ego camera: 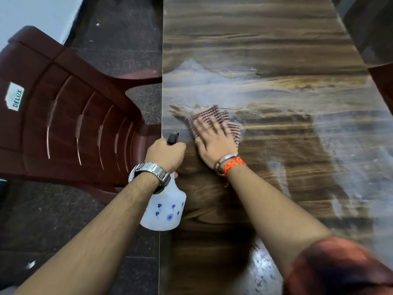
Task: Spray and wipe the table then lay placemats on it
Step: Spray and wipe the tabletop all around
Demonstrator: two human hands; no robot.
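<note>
A wood-grain table (265,50) fills the right half of the view, with wet smears and glare across its middle and right. My left hand (165,153) grips a white spray bottle (163,209) with blue flower prints and a black nozzle, held over the table's left edge. My right hand (214,139) lies flat, fingers spread, pressing a checked red-and-white cloth (212,117) onto the table near that edge. No placemats are in view.
A maroon plastic chair (70,124) stands close against the table's left side on the dark floor (119,39). Part of another maroon chair (382,81) shows at the right edge. A white wall is at the top left.
</note>
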